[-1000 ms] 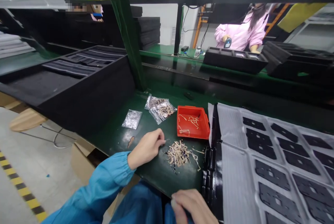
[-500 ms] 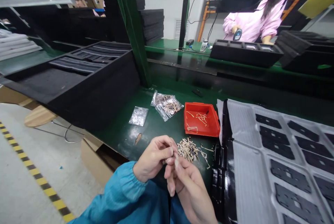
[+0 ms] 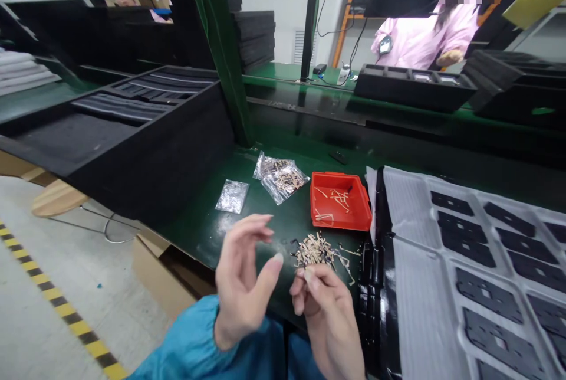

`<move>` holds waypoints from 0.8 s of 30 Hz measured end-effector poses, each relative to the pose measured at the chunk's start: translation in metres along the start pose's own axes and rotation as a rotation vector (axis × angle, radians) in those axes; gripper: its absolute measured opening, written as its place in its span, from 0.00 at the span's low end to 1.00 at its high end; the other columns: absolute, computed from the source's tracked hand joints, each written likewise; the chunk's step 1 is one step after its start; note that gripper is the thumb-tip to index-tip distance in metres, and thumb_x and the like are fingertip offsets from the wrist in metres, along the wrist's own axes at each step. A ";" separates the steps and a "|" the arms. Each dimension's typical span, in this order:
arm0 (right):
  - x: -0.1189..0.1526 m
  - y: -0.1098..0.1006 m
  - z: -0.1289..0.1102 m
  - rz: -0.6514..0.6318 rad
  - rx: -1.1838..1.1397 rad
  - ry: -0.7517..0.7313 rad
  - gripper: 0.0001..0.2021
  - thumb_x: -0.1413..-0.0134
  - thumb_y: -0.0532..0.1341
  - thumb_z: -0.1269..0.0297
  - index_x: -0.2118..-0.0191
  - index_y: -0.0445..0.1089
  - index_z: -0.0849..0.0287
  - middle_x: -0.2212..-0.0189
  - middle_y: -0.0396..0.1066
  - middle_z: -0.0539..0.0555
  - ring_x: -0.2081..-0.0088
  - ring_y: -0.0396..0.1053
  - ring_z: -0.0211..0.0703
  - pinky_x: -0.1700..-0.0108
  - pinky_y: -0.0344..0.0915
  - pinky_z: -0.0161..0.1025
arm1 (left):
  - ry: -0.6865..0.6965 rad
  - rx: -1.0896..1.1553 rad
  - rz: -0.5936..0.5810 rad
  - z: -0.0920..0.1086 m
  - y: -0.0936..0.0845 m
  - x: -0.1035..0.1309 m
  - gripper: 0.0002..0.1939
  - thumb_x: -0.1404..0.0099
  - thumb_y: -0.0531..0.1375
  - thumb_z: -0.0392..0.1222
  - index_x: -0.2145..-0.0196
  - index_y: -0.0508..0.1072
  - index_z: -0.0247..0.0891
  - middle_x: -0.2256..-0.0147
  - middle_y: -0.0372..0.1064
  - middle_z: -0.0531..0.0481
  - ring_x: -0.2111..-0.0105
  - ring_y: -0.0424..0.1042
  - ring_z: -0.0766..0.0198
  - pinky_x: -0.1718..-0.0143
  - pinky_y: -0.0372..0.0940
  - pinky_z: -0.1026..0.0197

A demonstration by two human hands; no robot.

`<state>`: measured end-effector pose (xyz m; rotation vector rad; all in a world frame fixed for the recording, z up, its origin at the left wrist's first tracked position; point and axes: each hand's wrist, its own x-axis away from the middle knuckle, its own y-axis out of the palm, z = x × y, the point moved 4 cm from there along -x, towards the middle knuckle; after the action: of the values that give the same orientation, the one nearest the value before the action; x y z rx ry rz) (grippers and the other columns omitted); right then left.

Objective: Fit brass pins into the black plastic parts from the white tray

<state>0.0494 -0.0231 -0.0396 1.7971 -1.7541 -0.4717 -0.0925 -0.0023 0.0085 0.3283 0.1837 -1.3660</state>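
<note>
My left hand (image 3: 245, 277) is raised over the near edge of the green table, its thumb and fingers apart with nothing between them. Just to its right, my right hand (image 3: 325, 309) has thumb and forefinger pinched together; whatever they hold is too small to make out. Right behind those fingertips lies a loose pile of small tan and dark strip-like parts (image 3: 316, 248). Beyond the pile stands a red plastic bin (image 3: 365, 207) with several thin pale strips in it. Clear zip bags (image 3: 285, 181) of similar parts lie left of the bin, near a flat clear bag (image 3: 232, 196).
White trays (image 3: 415, 285) of flat black plates fill the right side. A large black divided box (image 3: 159, 150) stands at left, beside a green post (image 3: 221, 49). Across the bench, a person in pink (image 3: 415, 43) holds a scanner (image 3: 385, 45) behind a black box (image 3: 413, 89).
My left hand has come away from my right hand, moving left and spreading its fingers. My right hand stays pinched near the pile. The person opposite has shifted the scanner to the left.
</note>
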 end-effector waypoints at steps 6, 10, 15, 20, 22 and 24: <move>0.008 -0.006 -0.006 0.111 0.305 -0.259 0.07 0.36 0.68 0.58 0.62 0.81 0.54 0.73 0.79 0.51 0.76 0.74 0.36 0.72 0.74 0.30 | 0.018 -0.422 -0.357 0.012 0.015 -0.001 0.05 0.33 0.70 0.38 0.62 0.84 0.48 0.41 0.73 0.47 0.42 0.70 0.48 0.42 0.66 0.47; 0.019 0.005 -0.010 0.207 0.486 -0.397 0.06 0.35 0.66 0.63 0.63 0.82 0.54 0.71 0.79 0.51 0.74 0.74 0.36 0.69 0.74 0.32 | -0.202 -0.105 -0.345 -0.007 0.018 -0.012 0.04 0.33 0.70 0.40 0.67 0.84 0.42 0.53 0.77 0.43 0.52 0.77 0.51 0.54 0.72 0.55; 0.035 0.001 -0.025 0.375 0.668 -0.638 0.08 0.40 0.69 0.70 0.58 0.82 0.49 0.66 0.82 0.52 0.69 0.79 0.42 0.65 0.78 0.39 | -0.068 0.167 0.148 -0.012 -0.016 -0.031 0.09 0.26 0.66 0.45 0.66 0.80 0.44 0.66 0.71 0.54 0.68 0.71 0.69 0.64 0.69 0.70; 0.000 -0.028 -0.026 0.435 0.728 -0.478 0.18 0.40 0.71 0.60 0.45 0.78 0.57 0.58 0.83 0.60 0.65 0.81 0.44 0.67 0.80 0.38 | -0.015 0.198 0.117 -0.002 -0.027 -0.040 0.07 0.29 0.69 0.46 0.64 0.83 0.44 0.69 0.73 0.53 0.70 0.74 0.67 0.66 0.73 0.67; -0.012 -0.029 -0.021 0.352 0.722 -0.370 0.19 0.38 0.70 0.56 0.46 0.78 0.61 0.59 0.84 0.61 0.67 0.82 0.43 0.68 0.80 0.36 | -0.078 0.166 -0.015 -0.001 -0.018 -0.035 0.05 0.30 0.70 0.42 0.64 0.85 0.42 0.68 0.76 0.50 0.71 0.76 0.65 0.68 0.75 0.65; -0.013 -0.020 -0.015 0.223 0.662 -0.314 0.19 0.38 0.70 0.53 0.48 0.79 0.61 0.62 0.84 0.59 0.69 0.81 0.42 0.69 0.79 0.35 | -0.151 0.122 -0.155 -0.002 -0.006 -0.027 0.05 0.30 0.69 0.40 0.63 0.86 0.41 0.67 0.77 0.48 0.72 0.77 0.64 0.68 0.75 0.64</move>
<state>0.0735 -0.0081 -0.0428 1.9850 -2.5124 -0.0752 -0.1038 0.0228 0.0144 0.3160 -0.0005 -1.5528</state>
